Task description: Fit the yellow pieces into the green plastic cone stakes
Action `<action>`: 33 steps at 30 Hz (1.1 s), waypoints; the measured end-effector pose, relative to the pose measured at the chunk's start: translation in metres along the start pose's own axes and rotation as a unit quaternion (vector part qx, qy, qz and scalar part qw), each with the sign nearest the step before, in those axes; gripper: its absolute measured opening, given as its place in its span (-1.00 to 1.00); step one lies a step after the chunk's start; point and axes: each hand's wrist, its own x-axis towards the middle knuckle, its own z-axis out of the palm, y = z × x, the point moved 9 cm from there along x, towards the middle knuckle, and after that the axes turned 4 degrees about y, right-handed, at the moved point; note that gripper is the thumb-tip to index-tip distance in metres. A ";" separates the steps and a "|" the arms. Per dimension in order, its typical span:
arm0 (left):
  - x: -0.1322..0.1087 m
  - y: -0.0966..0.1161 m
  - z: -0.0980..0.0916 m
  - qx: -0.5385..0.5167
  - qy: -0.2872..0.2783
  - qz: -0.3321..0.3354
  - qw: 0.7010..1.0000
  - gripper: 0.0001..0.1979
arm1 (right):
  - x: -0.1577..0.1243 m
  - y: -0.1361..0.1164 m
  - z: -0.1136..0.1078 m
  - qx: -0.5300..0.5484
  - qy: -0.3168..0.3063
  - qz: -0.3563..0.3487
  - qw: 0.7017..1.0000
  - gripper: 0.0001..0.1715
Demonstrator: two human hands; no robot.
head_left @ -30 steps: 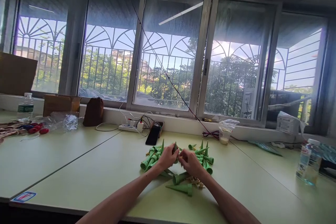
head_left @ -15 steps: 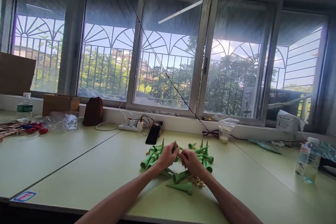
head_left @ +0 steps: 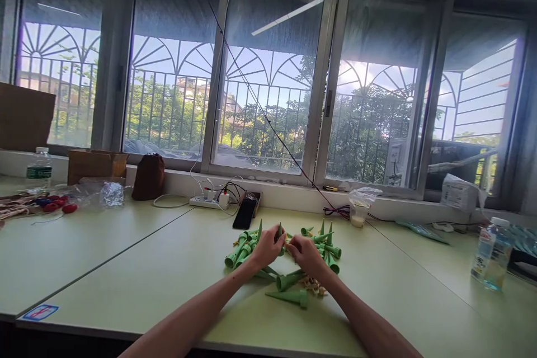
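Head view: phone (head_left: 243, 218) lay on the table (head_left: 138, 285), used as reference. Left hand (head_left: 269, 245) was right of the phone and closer to the wearer, thumb and fingers clamped on a green cone (head_left: 280, 230), narrow tip up, body mostly hidden by the hand. Right hand (head_left: 306, 251) was farther right of the phone, just beside the left hand, fingers curled inward toward that cone. Small yellowish bit (head_left: 287, 240) showed at the right fingertips; couldn't tell whether they were clamped on it. Left cluster of green cones (head_left: 240, 256) sat just on the wearer's side of the phone, mostly lying down, with one tip pointing up. Right cluster of green cones (head_left: 333, 254) was well right of the phone, some upright, some on their sides with open ends showing. Loose green cone (head_left: 289, 297) lay on its side, wearer's side and right of the phone, near small tan pieces (head_left: 314, 285) partly behind the right forearm. Power strip (head_left: 208, 203) was left of the phone, brown pouch (head_left: 149, 177) farther left. Bagged cup (head_left: 358, 213) was well right of the phone, clear bottle (head_left: 491, 254) farther right again.
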 end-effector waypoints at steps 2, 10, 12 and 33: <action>0.000 0.001 0.000 0.005 -0.002 0.001 1.000 -0.86 | 0.000 0.000 0.001 -0.008 -0.002 -0.011 1.000 -0.64; 0.000 -0.003 0.003 0.010 -0.008 0.000 1.000 -0.84 | 0.000 -0.001 0.000 -0.011 0.006 -0.011 1.000 -0.66; 0.000 -0.004 0.004 0.012 -0.007 0.001 1.000 -0.84 | -0.001 -0.005 -0.001 0.002 0.002 -0.015 1.000 -0.79; -0.002 0.004 0.004 0.011 -0.022 0.007 1.000 -0.83 | 0.000 -0.002 0.007 -0.031 -0.020 -0.049 0.998 -0.64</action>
